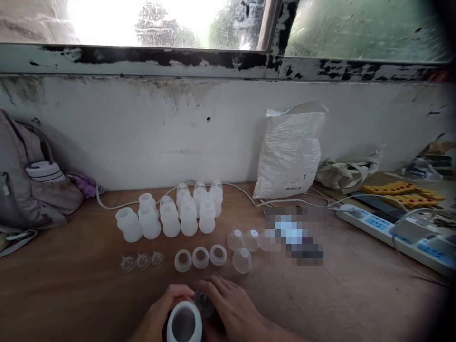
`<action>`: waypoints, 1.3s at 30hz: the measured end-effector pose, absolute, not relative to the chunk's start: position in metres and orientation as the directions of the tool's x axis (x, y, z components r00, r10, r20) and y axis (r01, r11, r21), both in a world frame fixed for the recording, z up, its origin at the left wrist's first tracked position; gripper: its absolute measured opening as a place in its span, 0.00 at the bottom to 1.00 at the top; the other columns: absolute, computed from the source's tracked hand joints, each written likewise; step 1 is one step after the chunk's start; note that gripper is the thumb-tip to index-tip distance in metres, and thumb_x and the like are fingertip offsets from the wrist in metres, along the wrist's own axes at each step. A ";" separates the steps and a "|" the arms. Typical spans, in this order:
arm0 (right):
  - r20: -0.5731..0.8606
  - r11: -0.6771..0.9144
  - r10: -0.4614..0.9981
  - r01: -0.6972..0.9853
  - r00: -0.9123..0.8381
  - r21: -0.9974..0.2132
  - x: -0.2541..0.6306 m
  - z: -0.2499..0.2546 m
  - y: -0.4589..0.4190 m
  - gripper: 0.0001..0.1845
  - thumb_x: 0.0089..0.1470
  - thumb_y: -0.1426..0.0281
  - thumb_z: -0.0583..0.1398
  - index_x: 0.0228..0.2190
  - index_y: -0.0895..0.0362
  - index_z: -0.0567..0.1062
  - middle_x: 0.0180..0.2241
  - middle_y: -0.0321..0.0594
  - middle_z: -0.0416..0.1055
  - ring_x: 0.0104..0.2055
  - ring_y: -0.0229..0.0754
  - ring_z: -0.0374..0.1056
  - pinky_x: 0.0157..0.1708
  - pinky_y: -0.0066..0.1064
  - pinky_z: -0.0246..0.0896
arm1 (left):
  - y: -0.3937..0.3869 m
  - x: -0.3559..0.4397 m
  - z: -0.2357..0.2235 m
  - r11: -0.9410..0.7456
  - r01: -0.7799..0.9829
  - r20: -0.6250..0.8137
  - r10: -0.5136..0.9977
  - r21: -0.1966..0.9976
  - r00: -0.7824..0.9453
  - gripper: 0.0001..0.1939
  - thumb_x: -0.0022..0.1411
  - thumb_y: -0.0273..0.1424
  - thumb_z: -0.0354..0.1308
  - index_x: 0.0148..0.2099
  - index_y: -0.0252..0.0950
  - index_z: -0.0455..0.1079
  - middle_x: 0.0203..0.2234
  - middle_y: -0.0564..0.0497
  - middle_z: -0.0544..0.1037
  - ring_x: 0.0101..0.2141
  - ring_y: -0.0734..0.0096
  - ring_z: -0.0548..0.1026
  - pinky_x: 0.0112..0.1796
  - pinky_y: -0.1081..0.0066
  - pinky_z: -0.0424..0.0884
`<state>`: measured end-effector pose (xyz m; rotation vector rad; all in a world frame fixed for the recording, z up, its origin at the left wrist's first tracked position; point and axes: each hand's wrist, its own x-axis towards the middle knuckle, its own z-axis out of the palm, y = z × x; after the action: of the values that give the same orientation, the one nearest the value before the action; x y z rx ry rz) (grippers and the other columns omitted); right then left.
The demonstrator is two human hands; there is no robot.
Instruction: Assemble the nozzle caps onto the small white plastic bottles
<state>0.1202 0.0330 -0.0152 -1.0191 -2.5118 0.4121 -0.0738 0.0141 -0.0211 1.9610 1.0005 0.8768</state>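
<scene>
At the bottom of the view my left hand [156, 311] is closed around a white baby bottle [171, 327], its open mouth tilted toward me. Beside it, my right hand [233, 304] has its fingers curled over a translucent bottle nipple [204, 303], partly hidden and dim. Just beyond the hands lie three clear nipples [143, 260] in a row and three white collar rings [193, 266]. Several clear dome caps [242, 261] sit to the right of the rings. Farther back stand several white bottles [170, 224]; some carry clear caps, while the leftmost bottles [128, 227] are open on top.
A backpack [21, 175] rests at the left edge. Against the wall stands a white plastic bag [290, 154]. A pixelated patch [294, 235] covers something right of the caps. Farther right are a power strip [384, 232], loose cables, a cloth bag [347, 173] and yellow parts [402, 192].
</scene>
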 end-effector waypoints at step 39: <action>0.454 0.707 0.696 0.421 -0.556 -0.569 0.104 0.080 -0.019 0.14 0.46 0.66 0.59 0.37 0.57 0.69 0.32 0.40 0.70 0.30 0.37 0.66 0.29 0.28 0.64 | -0.024 -0.066 0.000 -0.575 0.569 0.551 0.799 0.588 0.240 0.30 0.45 0.36 0.61 0.51 0.35 0.57 0.44 0.44 0.67 0.44 0.58 0.65 0.45 0.60 0.62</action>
<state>0.1037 -0.0194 0.0800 -0.8461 -2.2337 0.5257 -0.0663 -0.0241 -0.0003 2.2495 1.2785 1.2499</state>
